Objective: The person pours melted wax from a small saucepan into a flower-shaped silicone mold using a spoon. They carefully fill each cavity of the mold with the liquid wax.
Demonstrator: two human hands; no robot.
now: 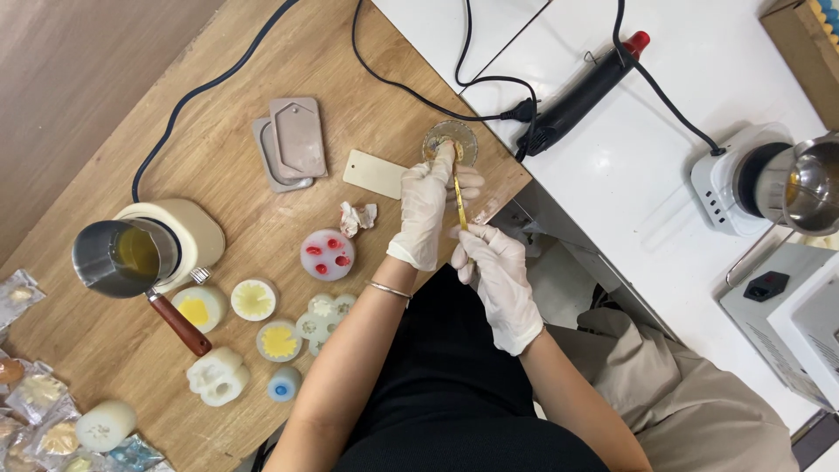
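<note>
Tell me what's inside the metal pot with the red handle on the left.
The metal pot holds a yellowish, translucent liquid, visible through its open top. It sits on a cream-coloured warmer base; the pot covers the base's top, so that part cannot be seen.
</note>
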